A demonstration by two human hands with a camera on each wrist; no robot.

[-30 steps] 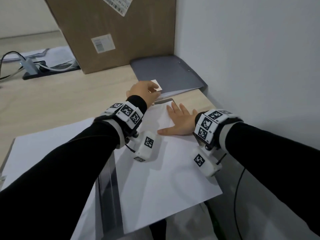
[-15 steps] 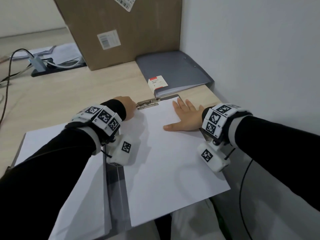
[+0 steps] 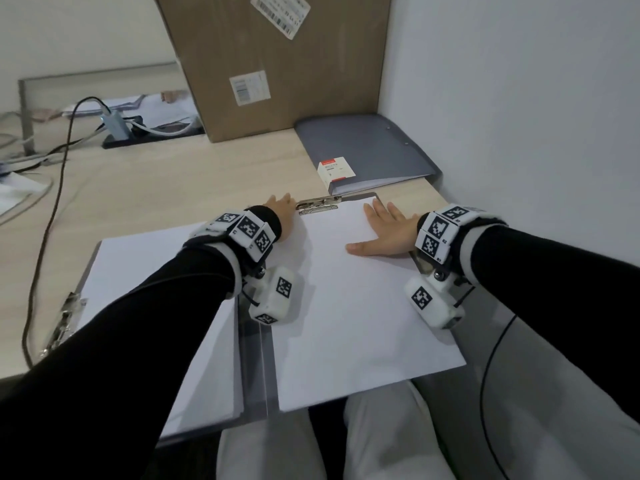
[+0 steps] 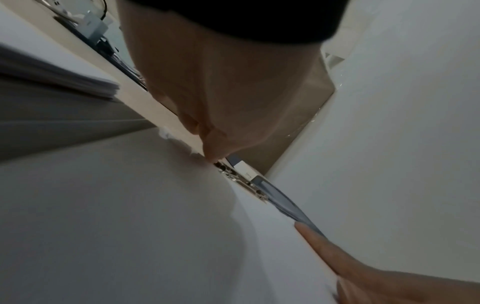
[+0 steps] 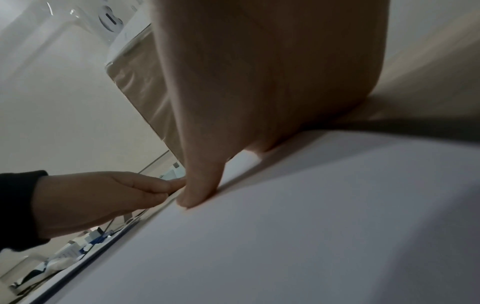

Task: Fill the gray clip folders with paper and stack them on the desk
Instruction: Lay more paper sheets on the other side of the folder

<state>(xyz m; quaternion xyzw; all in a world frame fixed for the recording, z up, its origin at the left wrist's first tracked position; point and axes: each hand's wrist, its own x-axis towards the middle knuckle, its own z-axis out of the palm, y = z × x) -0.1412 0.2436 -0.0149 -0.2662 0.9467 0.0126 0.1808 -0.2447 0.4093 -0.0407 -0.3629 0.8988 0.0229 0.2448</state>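
Note:
A gray clip folder point(image 3: 258, 358) lies open at the desk's near edge. White paper point(image 3: 353, 306) covers its right half, and the paper's top edge sits at the metal clip point(image 3: 318, 206). My left hand point(image 3: 280, 211) is at the clip's left end, and in the wrist views its fingertips point(image 4: 214, 153) pinch there. My right hand point(image 3: 384, 233) lies flat on the paper's upper right, fingers spread, thumb point(image 5: 197, 193) pressing down. A closed gray folder point(image 3: 367, 147) filled with paper rests at the back right by the wall.
A paper stack point(image 3: 145, 271) covers the left half, with another metal clip point(image 3: 65, 317) at its outer edge. A large cardboard box point(image 3: 277, 64) stands behind. Cables and a power strip point(image 3: 117, 129) lie at the back left. The wall point(image 3: 519, 116) closes the right side.
My left hand came back from the closed folder's label to the left end of the metal clip. The right hand stayed flat on the paper.

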